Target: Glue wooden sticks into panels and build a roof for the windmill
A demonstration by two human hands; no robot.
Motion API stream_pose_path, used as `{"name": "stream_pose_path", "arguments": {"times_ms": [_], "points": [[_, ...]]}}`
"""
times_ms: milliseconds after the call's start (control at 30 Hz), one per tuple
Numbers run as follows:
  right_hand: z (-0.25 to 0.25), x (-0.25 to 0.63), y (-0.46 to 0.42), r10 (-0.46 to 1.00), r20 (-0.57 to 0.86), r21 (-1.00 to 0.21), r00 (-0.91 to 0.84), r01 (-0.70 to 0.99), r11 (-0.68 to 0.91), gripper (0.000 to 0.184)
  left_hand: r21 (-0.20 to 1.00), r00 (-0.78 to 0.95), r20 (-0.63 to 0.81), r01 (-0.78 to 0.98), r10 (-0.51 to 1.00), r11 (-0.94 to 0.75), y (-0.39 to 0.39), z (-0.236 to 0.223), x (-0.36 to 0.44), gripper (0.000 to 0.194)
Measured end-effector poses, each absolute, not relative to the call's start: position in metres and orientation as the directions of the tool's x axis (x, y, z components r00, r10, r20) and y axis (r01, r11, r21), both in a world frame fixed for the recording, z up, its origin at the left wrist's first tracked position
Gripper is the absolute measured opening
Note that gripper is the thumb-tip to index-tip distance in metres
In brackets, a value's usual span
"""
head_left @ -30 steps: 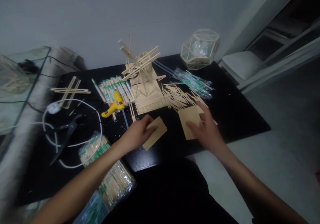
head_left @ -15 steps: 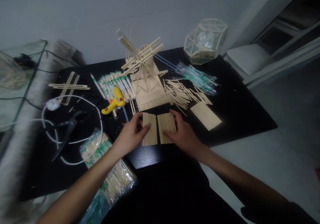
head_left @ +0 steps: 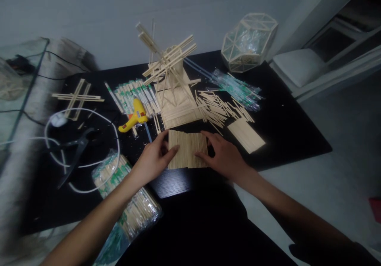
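Now, nearer than the glue gun (head_left: 137, 114) and right of it, the left hand (head_left: 153, 154) pinches the left board (head_left: 180, 140) and the right hand (head_left: 224, 155) the right board (head_left: 195, 144), their earlier gap closed. Behind the glue gun, wrapped sticks (head_left: 131, 92) bear unreadable green print.

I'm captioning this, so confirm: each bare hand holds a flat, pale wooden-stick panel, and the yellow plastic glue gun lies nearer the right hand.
Wrong side: the head view shows the yellow plastic glue gun nearer the left hand, not the right hand. The panels are held as stated.
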State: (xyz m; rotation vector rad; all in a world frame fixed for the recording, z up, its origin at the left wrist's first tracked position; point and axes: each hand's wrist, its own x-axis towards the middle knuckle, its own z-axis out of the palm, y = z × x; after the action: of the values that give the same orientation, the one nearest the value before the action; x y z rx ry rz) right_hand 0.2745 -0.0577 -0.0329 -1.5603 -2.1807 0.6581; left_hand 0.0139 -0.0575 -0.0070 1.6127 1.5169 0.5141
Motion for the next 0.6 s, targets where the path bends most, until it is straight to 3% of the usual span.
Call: {"name": "stream_pose_path", "arguments": {"times_ms": [167, 333, 600], "points": [[-0.033, 0.281, -0.059, 0.939, 0.073, -0.614, -0.336, 0.727, 0.308, 0.057, 0.797, 0.205, -0.213, 0.602, 0.955, 0.048, -0.054, -0.005, 0.013, 0.058], [-0.038, 0.282, -0.064, 0.888, 0.181, -0.597, -0.423, 0.670, 0.441, 0.057, 0.809, 0.223, -0.215, 0.587, 0.951, 0.045, -0.056, -0.002, 0.014, 0.049], [-0.046, 0.283, -0.066, 0.859, 0.215, -0.593, -0.465, 0.637, 0.493, 0.050, 0.847, 0.378, -0.205, 0.530, 0.903, -0.030, -0.065, 0.004, 0.021, 0.051]]}}
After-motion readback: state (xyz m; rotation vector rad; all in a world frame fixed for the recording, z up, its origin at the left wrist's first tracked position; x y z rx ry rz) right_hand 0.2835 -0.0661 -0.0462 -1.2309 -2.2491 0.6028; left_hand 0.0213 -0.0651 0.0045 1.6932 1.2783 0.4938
